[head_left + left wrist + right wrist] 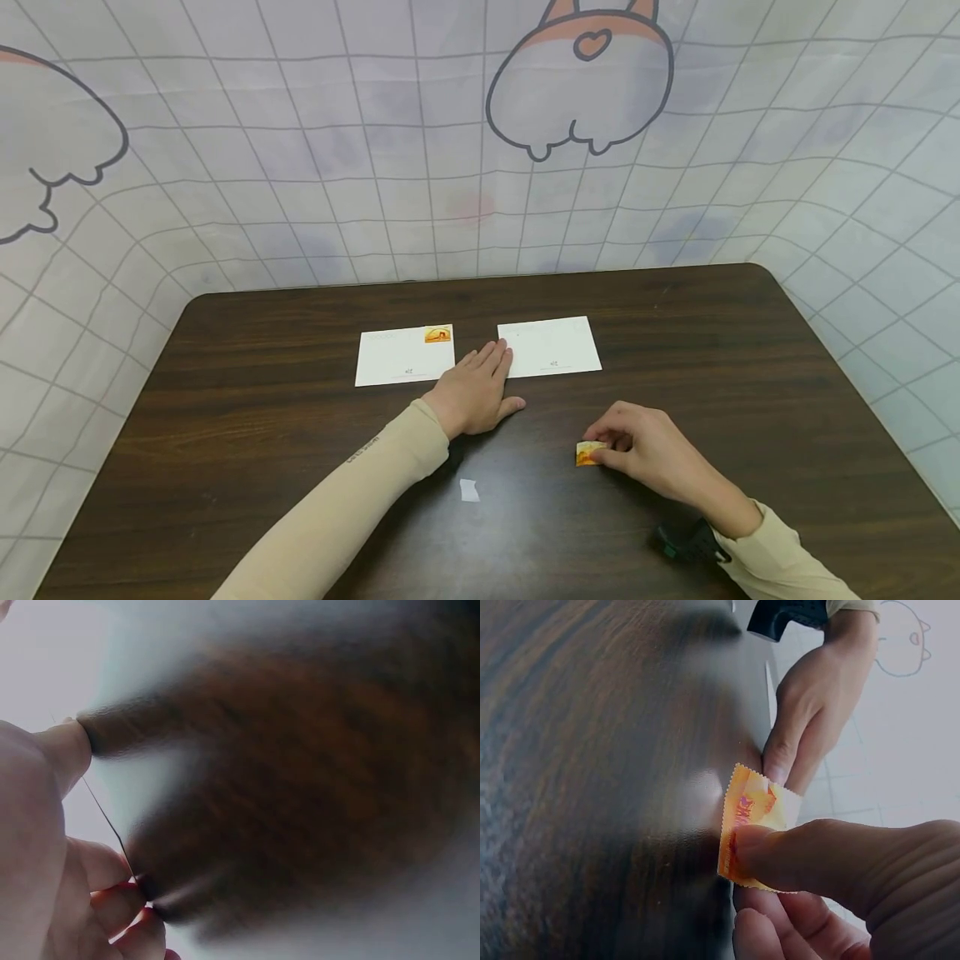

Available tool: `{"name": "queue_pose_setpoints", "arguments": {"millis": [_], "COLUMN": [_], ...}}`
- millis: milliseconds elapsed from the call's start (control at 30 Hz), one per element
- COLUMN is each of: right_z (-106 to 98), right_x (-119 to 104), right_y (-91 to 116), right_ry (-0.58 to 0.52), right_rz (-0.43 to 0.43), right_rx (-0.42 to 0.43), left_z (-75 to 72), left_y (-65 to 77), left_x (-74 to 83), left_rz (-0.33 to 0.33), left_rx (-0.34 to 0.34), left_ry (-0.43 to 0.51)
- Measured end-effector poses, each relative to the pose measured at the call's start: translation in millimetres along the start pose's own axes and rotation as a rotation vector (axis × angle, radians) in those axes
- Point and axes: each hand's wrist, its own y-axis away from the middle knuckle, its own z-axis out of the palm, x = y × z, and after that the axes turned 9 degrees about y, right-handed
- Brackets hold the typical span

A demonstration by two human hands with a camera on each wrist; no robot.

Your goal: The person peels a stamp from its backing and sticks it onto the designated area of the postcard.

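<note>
My right hand (656, 454) pinches a small orange-and-yellow postage stamp (587, 454) between thumb and fingers, above the table's right half. Its perforated edge shows clearly in the right wrist view, where the thumb covers part of the printed face. Farther back, my left hand (474, 393) lies palm down with straight fingers, fingertips at the left edge of a white card (551, 346). A second white card (401, 360) lies just left of that hand and bears a similar orange stamp (437, 334) in its upper right corner.
A small white scrap of paper (468, 490) lies on the dark wooden table (247, 400) between my forearms. The black wrist camera (686, 542) sits under my right wrist. A white checked curtain (390, 167) with cartoon drawings hangs behind the table and at its sides.
</note>
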Motion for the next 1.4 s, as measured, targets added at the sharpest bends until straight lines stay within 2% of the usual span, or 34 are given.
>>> {"name": "queue_pose_setpoints", "arguments": {"millis": [300, 400, 600, 700, 967, 1400], "right_z": [1, 1, 3, 2, 0, -9], "right_x": [2, 2, 3, 1, -3, -11], "right_y": [2, 1, -2, -3, -9, -23], "right_ry": [-0.053, -0.083, -0.203, -0.248, -0.371, -0.388], "right_rz": [-0.012, 0.022, 0.148, 0.168, 0.148, 0.149], "right_rx": [-0.007, -0.012, -0.037, -0.029, -0.004, 0.069], "left_z": [0.4, 0.5, -0.6, -1.2, -1.5, 0.1], "left_y": [0.1, 0.5, 1.1, 1.1, 0.2, 2.0], "left_x": [0.2, 0.1, 0.7, 0.8, 1.4, 0.0], "left_rz": [-0.002, -0.002, 0.001, 0.002, 0.004, -0.002], "left_rx": [0.003, 0.004, 0.006, 0.008, -0.004, 0.014], "left_ry": [-0.014, -0.01, 0.001, 0.004, 0.012, 0.028]}}
